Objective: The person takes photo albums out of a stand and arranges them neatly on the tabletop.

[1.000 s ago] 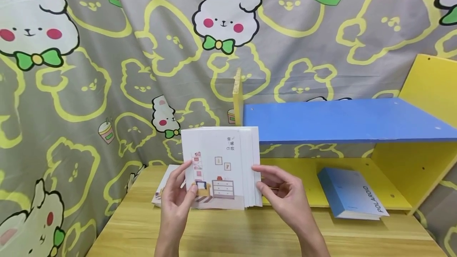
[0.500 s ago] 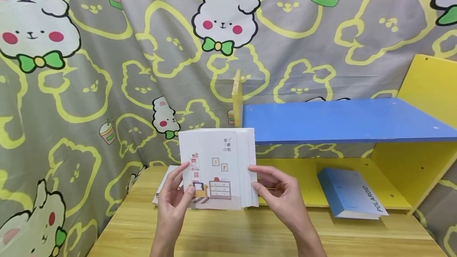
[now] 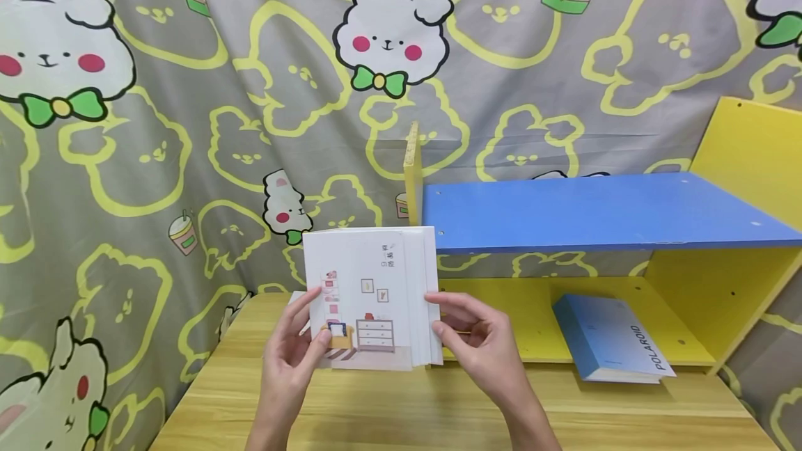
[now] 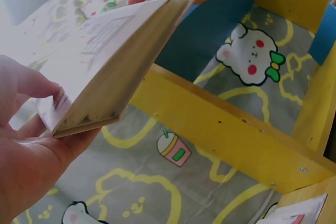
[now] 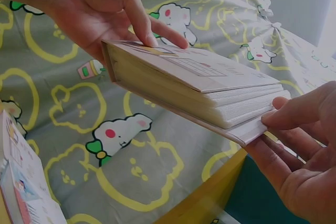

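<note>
Two hands held one white book (image 3: 368, 298) upright above the wooden table (image 3: 438, 409) in the head view. The left hand (image 3: 289, 360) gripped its lower left corner, thumb curled onto the illustrated cover. The right hand (image 3: 479, 346) pinched the page edge on the right side. The book stood just left of the yellow and blue shelf unit (image 3: 595, 214). That open shelf held a single blue book (image 3: 610, 343) marked POLAROID, lying flat in its lower bay. Another thin white booklet (image 3: 294, 305) lay on the table behind the held book.

In the left wrist view the left hand (image 4: 31, 150) clasped the spine end of the white book (image 4: 113, 59), thumb on the cover and fingers beneath. The grip sat at one corner only, so the book could probably have sagged or twisted out if the far hand had let go.

In the right wrist view the right hand (image 5: 296, 150) held the thick page block of the white book (image 5: 194, 90) between thumb and fingers, mostly by the back cover. Loose pages might have fanned open or slipped, since the pinch looked shallow. The spare booklet (image 5: 23, 182) showed at the lower left.
</note>
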Action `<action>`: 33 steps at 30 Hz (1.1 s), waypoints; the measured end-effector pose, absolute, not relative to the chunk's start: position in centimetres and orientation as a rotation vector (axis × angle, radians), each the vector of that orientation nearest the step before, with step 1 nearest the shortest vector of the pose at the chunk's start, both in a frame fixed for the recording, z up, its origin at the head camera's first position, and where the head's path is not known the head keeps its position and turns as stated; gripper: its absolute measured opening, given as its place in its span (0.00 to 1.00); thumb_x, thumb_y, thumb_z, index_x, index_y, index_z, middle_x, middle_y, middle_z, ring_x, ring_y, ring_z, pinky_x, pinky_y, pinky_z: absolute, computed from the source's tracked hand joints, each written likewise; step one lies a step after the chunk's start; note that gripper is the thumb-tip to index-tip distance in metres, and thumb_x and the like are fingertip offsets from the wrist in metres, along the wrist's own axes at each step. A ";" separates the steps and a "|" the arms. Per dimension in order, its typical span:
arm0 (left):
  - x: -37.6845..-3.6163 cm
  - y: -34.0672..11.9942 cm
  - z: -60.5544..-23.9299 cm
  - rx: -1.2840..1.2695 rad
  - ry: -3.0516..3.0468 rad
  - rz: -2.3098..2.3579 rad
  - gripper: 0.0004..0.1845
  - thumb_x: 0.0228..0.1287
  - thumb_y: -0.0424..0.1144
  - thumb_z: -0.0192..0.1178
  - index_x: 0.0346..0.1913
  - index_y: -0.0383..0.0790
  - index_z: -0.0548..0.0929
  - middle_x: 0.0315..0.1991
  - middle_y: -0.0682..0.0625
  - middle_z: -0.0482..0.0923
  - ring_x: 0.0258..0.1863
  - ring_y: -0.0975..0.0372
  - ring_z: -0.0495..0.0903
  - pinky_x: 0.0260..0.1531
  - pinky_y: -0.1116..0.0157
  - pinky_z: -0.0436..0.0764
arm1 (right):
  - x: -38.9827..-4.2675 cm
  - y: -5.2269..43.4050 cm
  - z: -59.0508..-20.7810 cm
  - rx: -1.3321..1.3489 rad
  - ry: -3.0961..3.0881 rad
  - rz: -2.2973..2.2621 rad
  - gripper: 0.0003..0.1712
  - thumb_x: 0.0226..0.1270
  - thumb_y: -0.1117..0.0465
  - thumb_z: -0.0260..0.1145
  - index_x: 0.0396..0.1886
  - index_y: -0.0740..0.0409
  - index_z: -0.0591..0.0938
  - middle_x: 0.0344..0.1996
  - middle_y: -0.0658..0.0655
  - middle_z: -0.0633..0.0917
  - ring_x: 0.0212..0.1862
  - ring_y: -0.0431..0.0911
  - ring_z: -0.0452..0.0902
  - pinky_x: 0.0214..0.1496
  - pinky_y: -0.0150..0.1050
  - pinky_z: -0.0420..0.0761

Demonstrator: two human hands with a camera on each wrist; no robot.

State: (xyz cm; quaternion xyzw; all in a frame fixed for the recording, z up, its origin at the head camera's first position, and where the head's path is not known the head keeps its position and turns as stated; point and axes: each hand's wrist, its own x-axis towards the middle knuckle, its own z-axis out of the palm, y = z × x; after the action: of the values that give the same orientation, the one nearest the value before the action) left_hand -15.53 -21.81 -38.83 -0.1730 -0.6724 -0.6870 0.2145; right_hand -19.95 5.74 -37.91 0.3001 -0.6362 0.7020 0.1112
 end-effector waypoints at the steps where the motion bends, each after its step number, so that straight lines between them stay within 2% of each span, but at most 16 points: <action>1: -15.5 -21.9 -38.8 -0.482 -1.867 -1.903 0.33 0.72 0.18 0.53 0.77 0.34 0.63 0.69 0.42 0.73 0.52 0.51 0.83 0.44 0.56 0.88 | -20.0 5.6 -37.9 0.882 -1.869 2.065 0.21 0.65 0.76 0.69 0.57 0.61 0.85 0.51 0.61 0.89 0.44 0.52 0.89 0.44 0.45 0.89; 6: -15.4 -22.3 -38.8 -0.507 -1.871 -1.875 0.33 0.72 0.18 0.53 0.77 0.35 0.63 0.70 0.42 0.72 0.53 0.52 0.84 0.44 0.56 0.88 | -20.0 5.2 -38.1 0.866 -1.872 2.076 0.21 0.65 0.76 0.69 0.57 0.61 0.85 0.51 0.60 0.89 0.43 0.52 0.89 0.44 0.45 0.89; 14: -15.4 -22.9 -38.9 -0.550 -1.854 -1.832 0.32 0.71 0.17 0.52 0.76 0.33 0.64 0.73 0.41 0.66 0.54 0.53 0.84 0.43 0.56 0.88 | -20.0 4.6 -38.5 0.834 -1.874 2.109 0.21 0.65 0.76 0.69 0.57 0.60 0.85 0.51 0.59 0.89 0.43 0.52 0.89 0.43 0.43 0.89; 25: -15.5 -23.7 -38.8 -0.450 -1.884 -1.770 0.31 0.71 0.19 0.55 0.75 0.34 0.68 0.69 0.42 0.74 0.47 0.53 0.85 0.41 0.61 0.88 | -20.3 3.4 -38.8 0.866 -1.820 2.159 0.22 0.65 0.75 0.69 0.58 0.63 0.84 0.52 0.61 0.88 0.44 0.52 0.89 0.43 0.44 0.89; 33: -15.7 -24.5 -38.9 -0.434 -1.906 -1.766 0.31 0.69 0.18 0.56 0.74 0.34 0.68 0.68 0.43 0.75 0.46 0.54 0.86 0.41 0.64 0.87 | -20.5 2.7 -39.3 0.836 -1.812 2.185 0.24 0.65 0.75 0.70 0.60 0.63 0.82 0.55 0.62 0.87 0.45 0.51 0.89 0.42 0.46 0.88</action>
State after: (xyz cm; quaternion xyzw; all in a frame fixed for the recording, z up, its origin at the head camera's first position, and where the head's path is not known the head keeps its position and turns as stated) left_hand -15.68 -24.54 -38.88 -0.1594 -0.7004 -0.6489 0.2507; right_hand -20.54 2.65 -39.26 0.2814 -0.6097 0.7354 0.0912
